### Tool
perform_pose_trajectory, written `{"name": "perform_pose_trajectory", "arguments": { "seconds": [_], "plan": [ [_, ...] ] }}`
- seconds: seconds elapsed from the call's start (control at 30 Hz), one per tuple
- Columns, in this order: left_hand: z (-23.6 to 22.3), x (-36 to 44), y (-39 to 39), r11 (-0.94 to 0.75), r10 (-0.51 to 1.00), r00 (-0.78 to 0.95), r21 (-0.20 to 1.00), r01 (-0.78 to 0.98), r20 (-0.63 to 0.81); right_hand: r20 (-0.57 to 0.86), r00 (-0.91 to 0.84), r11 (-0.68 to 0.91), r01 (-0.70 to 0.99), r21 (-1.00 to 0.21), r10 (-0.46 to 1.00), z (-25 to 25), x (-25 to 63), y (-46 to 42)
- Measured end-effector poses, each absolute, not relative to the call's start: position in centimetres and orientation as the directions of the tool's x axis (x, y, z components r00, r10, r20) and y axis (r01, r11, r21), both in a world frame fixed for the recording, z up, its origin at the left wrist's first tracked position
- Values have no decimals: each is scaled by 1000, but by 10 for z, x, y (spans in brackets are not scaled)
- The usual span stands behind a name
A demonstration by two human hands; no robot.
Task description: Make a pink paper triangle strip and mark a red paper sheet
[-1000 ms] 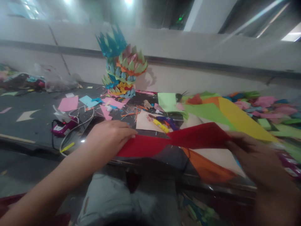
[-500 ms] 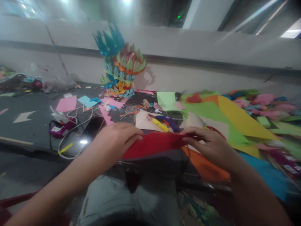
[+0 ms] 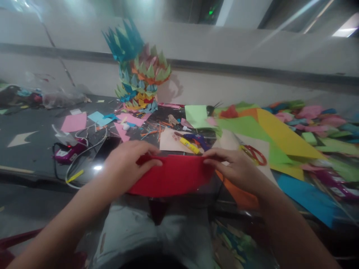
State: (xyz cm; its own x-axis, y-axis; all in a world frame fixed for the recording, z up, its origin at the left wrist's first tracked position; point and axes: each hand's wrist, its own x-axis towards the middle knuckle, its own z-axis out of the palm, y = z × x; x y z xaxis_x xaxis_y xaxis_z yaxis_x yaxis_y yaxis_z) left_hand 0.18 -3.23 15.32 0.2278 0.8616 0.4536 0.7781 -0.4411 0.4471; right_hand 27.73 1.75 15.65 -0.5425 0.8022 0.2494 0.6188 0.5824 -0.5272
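Observation:
A sheet of red paper (image 3: 174, 175) stretches between my two hands over the front edge of the table. My left hand (image 3: 134, 160) pinches its upper left edge between thumb and fingers. At the upper right corner, my right hand (image 3: 227, 162) grips the same sheet with thumb and fingertips. Just behind the paper lie a yellow glue stick or marker (image 3: 189, 145) and a dark blue tool, perhaps a glue gun (image 3: 200, 140), on a cream sheet (image 3: 168, 141). Red-handled scissors (image 3: 256, 155) rest close to my right hand.
A tall folded-paper construction (image 3: 140, 82) stands at the back against the wall. Purple power strips (image 3: 70, 151) with a white cable sit at the left. Green paper (image 3: 249, 130), a yellow sheet (image 3: 283, 134) and a blue sheet (image 3: 308, 198) spread over the right side. Paper scraps litter the table.
The red paper has tilted so more of its face shows, and it hangs lower toward me. Both hands have shifted slightly left, still gripping it. The camera view has moved a little.

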Motion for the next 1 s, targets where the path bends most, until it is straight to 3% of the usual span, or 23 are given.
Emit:
{"name": "perform_pose_trajectory", "arguments": {
  "seconds": [0.13, 0.27, 0.6, 0.8, 1.0],
  "plan": [
    [152, -9, -35, -405, 825, 46, 532, 743, 564, 317, -500, 584, 586, -561, 806, 152, 281, 18],
    [148, -8, -46, -425, 875, 74, 686, 591, 478, 419, -468, 627, 541, -560, 778, 144, 284, 14],
    [154, 7, -63, -504, 800, 83, 590, 630, 595, 477, -569, 743, 517, -426, 670, 140, 292, 2],
    [155, 4, -66, -407, 812, -7, 574, 710, 584, 414, -559, 696, 560, -450, 718, 146, 291, 0],
    [156, 7, -67, -352, 849, -48, 630, 692, 526, 340, -546, 638, 578, -509, 766, 152, 285, -3]
  ]
}}
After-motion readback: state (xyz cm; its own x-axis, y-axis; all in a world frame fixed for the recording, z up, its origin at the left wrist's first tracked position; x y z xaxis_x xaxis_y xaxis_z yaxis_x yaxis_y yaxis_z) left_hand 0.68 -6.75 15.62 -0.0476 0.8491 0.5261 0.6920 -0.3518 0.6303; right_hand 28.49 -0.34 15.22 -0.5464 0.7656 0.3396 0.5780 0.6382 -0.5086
